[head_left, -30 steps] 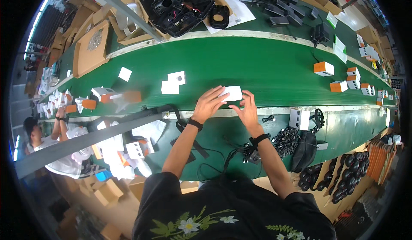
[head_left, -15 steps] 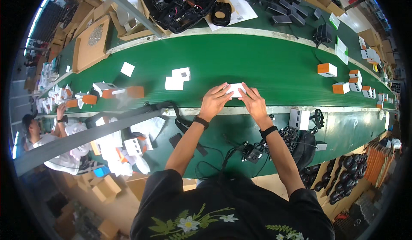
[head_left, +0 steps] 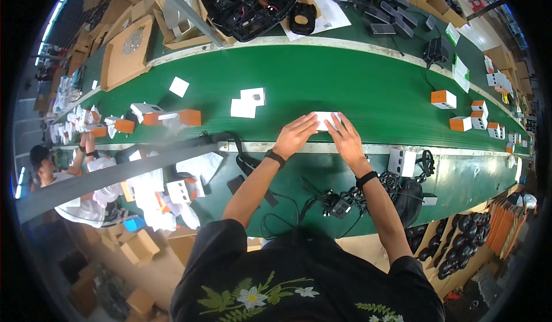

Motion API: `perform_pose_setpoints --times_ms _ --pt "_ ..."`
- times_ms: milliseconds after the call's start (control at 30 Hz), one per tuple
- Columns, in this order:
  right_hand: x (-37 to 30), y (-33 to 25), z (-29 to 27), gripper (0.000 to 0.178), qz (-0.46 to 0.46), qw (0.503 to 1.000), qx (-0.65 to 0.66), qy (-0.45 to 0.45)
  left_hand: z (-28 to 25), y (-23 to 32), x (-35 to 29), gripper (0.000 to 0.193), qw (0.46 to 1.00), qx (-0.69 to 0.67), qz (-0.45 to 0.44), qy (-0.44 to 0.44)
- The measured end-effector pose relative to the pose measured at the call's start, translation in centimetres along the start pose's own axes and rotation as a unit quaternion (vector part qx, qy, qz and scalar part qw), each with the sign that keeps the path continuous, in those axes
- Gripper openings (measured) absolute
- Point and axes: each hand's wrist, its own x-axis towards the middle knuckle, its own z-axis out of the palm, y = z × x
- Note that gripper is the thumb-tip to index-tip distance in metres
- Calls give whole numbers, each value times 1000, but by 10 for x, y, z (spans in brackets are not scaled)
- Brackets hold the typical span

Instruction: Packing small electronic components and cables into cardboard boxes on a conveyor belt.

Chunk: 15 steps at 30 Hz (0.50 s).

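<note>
Over the green belt, straight ahead of me, a small white rectangular piece (head_left: pixel 326 121), like a card or folded leaflet, sits between my hands. My left hand (head_left: pixel 294 135) has its fingers together along the left edge of it. At the opposite edge my right hand (head_left: pixel 347 141) grips it, its fingers partly covering the surface. How thick the piece is, and where the thumbs are, I cannot make out. To its left lie two overlapping white cards (head_left: pixel 243 108), the upper one with a dark printed picture. Another white card (head_left: pixel 179 86) lies farther left.
Orange-and-white boxes (head_left: pixel 443 99) stand on the belt (head_left: pixel 356 74) to the right, more to the left. A grey metal bar (head_left: pixel 115 181) crosses the left side. Black cables and an adapter (head_left: pixel 339 208) lie on the near bench. A co-worker (head_left: pixel 80 198) sits at left.
The white piece stays between my hands, slightly farther right in view. My left fingers have flattened and my right fingers have spread a little. The co-worker's hands have shifted.
</note>
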Motion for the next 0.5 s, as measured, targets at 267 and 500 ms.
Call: perform_pose_setpoints --times_ms 267,500 --pt "-8 -13 6 61 58 996 57 -26 26 23 -7 28 964 -110 -197 138" --pt "7 -6 2 73 8 995 -2 -97 20 27 -10 34 985 26 -126 117"
